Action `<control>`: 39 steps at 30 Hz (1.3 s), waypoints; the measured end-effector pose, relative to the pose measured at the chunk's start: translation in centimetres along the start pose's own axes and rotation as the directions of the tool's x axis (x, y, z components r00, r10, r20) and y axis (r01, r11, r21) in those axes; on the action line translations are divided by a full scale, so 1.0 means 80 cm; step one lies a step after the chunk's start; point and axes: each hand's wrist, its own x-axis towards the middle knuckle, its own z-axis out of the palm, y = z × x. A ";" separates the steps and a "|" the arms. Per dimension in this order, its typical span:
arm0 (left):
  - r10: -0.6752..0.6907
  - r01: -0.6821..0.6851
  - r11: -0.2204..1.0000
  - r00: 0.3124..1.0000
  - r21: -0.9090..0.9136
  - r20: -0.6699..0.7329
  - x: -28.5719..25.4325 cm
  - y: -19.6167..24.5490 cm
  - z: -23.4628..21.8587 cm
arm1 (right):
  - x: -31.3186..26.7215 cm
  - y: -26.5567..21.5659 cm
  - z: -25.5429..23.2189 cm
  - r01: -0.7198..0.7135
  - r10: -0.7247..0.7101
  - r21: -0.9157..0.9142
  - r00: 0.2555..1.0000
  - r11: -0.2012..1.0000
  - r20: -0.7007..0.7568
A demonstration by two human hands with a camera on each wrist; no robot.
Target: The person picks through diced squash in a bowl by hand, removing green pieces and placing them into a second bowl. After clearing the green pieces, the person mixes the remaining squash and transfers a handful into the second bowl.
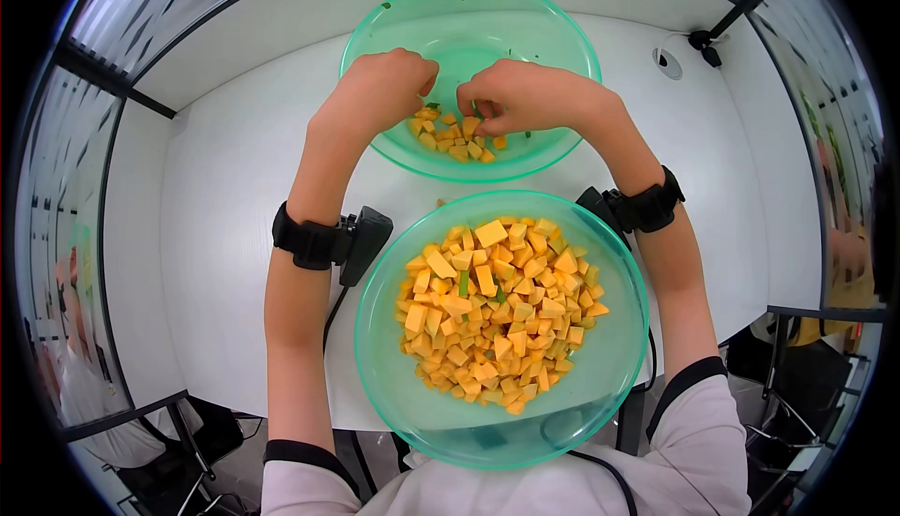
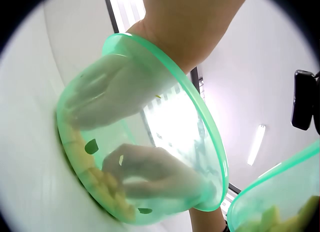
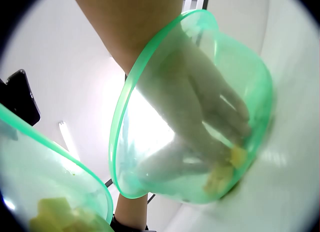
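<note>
Both hands reach into the far green translucent bowl (image 1: 562, 146), over a small heap of orange-yellow pumpkin cubes (image 1: 459, 149). My left hand (image 1: 389, 85) bends down at the heap's left, close to a dark green bit (image 1: 431, 105); from the head its fingertips are hidden, and I cannot tell whether they hold anything. At the heap's right, my right hand (image 1: 530, 99) pinches a pumpkin cube (image 1: 472, 125) between thumb and fingers. Through the bowl wall, the left wrist view shows the left hand (image 2: 110, 91) with fingertips down by the cubes.
A second green bowl (image 1: 375, 366), nearer the body, holds a large pile of pumpkin cubes (image 1: 497, 310) with a few green strips. Small green scraps (image 2: 91, 146) cling to the far bowl's wall. White panels surround the white table (image 1: 234, 169); a cable hole (image 1: 667, 63) is at back right.
</note>
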 end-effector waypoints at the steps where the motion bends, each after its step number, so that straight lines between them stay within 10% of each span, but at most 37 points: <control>1: 0.002 -0.002 1.000 1.000 0.005 -0.001 0.000 0.000 0.000 | 0.000 0.000 0.000 -0.002 0.002 -0.001 1.000 1.000 0.002; 14: 0.073 -0.069 0.996 0.995 0.056 -0.072 -0.001 -0.003 0.004 | 0.002 0.009 0.004 0.107 -0.095 0.058 0.980 0.993 -0.173; 24: 0.202 -0.219 0.865 0.976 -0.451 -0.087 -0.001 0.001 -0.015 | 0.003 0.009 -0.004 0.157 -0.053 0.255 0.926 0.954 -0.374; 39: 0.315 -0.381 0.793 0.925 -0.476 -0.215 0.002 0.001 -0.020 | -0.006 0.003 -0.018 0.146 -0.004 0.425 0.948 0.893 -0.318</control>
